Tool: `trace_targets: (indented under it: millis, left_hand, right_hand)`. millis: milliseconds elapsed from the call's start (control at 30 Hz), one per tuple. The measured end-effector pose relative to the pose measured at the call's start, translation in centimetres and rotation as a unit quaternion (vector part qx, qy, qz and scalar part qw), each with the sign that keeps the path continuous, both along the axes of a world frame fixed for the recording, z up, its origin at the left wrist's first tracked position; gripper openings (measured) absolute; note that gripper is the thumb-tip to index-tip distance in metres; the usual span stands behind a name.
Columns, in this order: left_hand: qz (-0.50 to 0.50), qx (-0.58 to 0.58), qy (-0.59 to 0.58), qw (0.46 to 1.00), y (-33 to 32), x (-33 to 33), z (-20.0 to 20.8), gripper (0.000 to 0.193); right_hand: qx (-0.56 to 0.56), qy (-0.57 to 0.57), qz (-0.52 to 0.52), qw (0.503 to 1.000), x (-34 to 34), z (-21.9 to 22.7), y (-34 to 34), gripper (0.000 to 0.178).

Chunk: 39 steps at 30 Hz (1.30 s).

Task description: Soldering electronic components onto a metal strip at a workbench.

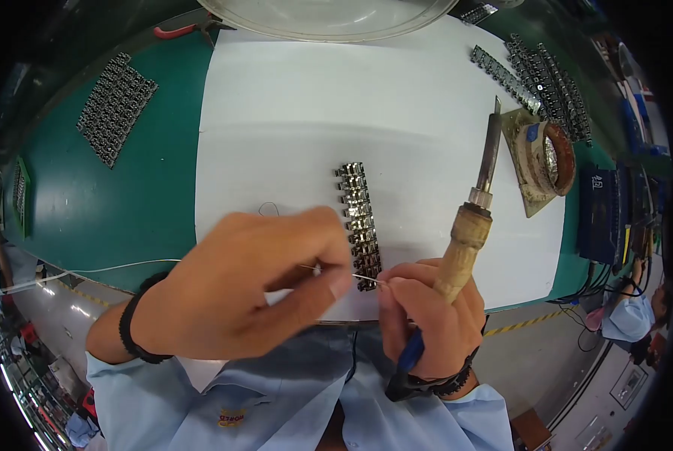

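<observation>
My left hand (250, 282) is closed, its thumb and forefinger pinching a thin silvery solder wire (126, 264) that trails off to the left. A short length of that wire spans the gap to the fingertips of my right hand (441, 323), which touch its end. My right hand also holds a soldering iron (468, 229), its worn tan handle between thumb and fingers and its metal tip pointing away from me. Between and just beyond my hands, a strip of small shiny metal connectors (361, 218) lies on white paper (276, 105); its near end sits close behind the wire.
At right stand a round iron holder (554, 158) on a plate, several connector strips (550, 83) and a dark blue box (601, 214). A connector panel (117, 109) lies left on the green mat (160, 180), red-handled pliers (177, 31) behind. A round clear rim (336, 34) overhangs the far edge.
</observation>
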<state>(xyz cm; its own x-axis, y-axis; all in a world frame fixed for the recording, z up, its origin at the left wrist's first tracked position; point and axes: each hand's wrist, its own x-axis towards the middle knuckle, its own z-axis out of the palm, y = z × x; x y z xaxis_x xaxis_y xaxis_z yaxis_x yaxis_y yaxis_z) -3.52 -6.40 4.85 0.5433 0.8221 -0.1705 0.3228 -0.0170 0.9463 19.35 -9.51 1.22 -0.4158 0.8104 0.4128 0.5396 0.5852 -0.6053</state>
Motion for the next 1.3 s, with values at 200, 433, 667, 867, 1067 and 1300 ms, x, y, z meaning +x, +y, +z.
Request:
trace_targets:
  millis: [200, 433, 667, 867, 1067, 1300]
  left_hand:
    - [0.033, -0.019, 0.079, 0.996, 0.1, -1.3, -0.3, 0.011]
    - [0.191, -0.017, -0.050, 0.980, 1.6, 0.3, -2.4, 0.024]
    - [0.157, -0.014, -0.051, 0.986, 3.3, 0.6, -2.7, 0.023]
    - [0.050, -0.137, -0.024, 0.989, 3.4, -0.1, 0.2, 0.021]
    - [-0.039, -0.002, -0.034, 0.999, 3.4, 0.5, -1.3, 0.016]
    - [0.102, -0.059, -0.033, 0.992, 3.4, -0.3, -1.7, 0.019]
  right_hand:
    - [-0.041, -0.007, -0.022, 0.999, 0.6, -0.3, -0.7, 0.038]
    - [-0.009, -0.033, 0.045, 0.998, 0.4, -1.3, 0.2, 0.044]
    - [-0.031, 0.016, -0.015, 0.999, -0.8, -1.6, -0.8, 0.044]
    - [-0.006, 0.144, -0.093, 0.985, 0.4, -0.7, 0.5, 0.036]
    - [-0.017, -0.006, -0.031, 0.999, 1.6, 0.3, 1.7, 0.031]
    - [-0.042, 0.024, -0.045, 0.998, 0.9, -0.5, 1.8, 0.042]
